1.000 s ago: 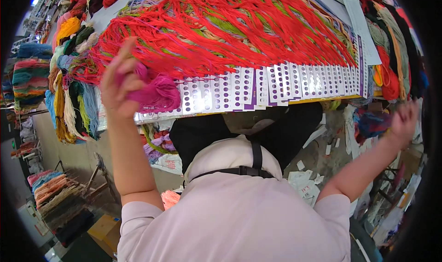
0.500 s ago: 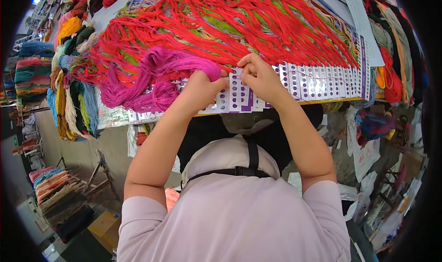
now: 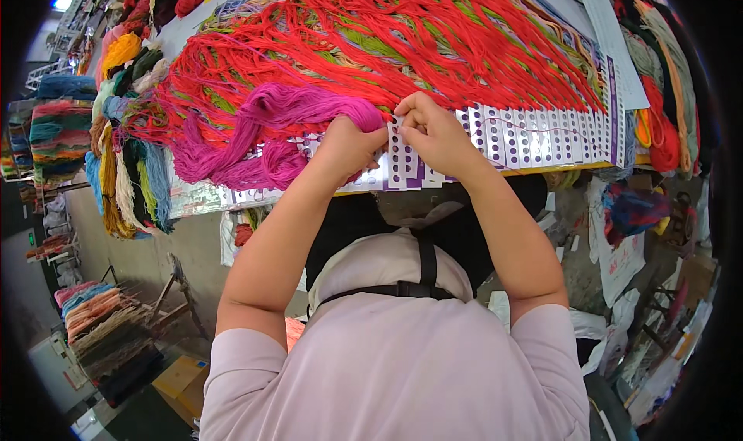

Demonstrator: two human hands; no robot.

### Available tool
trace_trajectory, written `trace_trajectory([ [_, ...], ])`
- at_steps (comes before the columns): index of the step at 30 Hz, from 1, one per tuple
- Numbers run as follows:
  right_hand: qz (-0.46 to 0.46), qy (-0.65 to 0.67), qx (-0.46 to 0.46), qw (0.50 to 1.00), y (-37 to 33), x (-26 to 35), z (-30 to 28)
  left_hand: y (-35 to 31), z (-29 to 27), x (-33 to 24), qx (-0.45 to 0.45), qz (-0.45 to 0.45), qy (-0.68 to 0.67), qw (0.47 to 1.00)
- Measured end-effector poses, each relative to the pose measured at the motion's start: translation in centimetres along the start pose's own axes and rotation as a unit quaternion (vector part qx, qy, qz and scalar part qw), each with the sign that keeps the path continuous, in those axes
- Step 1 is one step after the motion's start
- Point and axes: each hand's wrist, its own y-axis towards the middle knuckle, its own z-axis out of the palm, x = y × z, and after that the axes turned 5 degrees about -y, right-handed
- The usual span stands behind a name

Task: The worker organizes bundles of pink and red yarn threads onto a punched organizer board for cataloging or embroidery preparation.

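Observation:
A magenta yarn skein runs across the near left of the table, and its right end is gripped in my left hand, fingers curled. Just to the right, my right hand is closed, thumb and fingertips pinched at the upper end of a white card with a column of punched holes. What lies between those fingertips is too small to make out. Long red yarn strands fan out beyond both hands, mixed with green ones. Their near ends meet a row of similar punched cards along the table's front edge.
Hanks of many colours hang at the table's left end, and more hanks hang at its right. A pale paper strip lies at the right. On the floor to the left stand a rack of folded yarn and a cardboard box.
My left hand and the end of the magenta skein have shifted slightly right, closer to my right hand. The right hand stays at the same card, its fingers slightly repositioned.

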Motion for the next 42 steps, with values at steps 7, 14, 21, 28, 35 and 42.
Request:
trace_trajectory([
  [7,-0.007,0.07,0.006,0.997,0.2,-0.6,-0.1,-0.1,-0.3,-0.6,0.059,-0.04,-0.079,0.994],
  [14,-0.033,-0.074,-0.009,0.997,0.3,-0.1,0.3,0.4,-0.4,-0.1,0.065,-0.041,-0.108,0.991],
  [21,0.016,-0.061,0.021,0.998,0.1,0.1,-0.4,-2.4,-3.3,-2.4,-0.038,0.068,-0.131,0.988],
  [28,0.086,0.109,0.055,0.989,0.1,0.9,-1.2,-2.2,-5.1,-1.8,0.213,-0.136,-0.465,0.849],
  [35,0.08,0.229,0.058,0.968,0.3,0.9,-1.8,-1.6,-3.4,-2.5,0.216,-0.084,-0.331,0.915],
  [42,0.058,0.214,0.052,0.974,0.3,0.3,-1.6,-0.8,-0.7,-1.1,0.073,0.08,0.059,0.992],
])
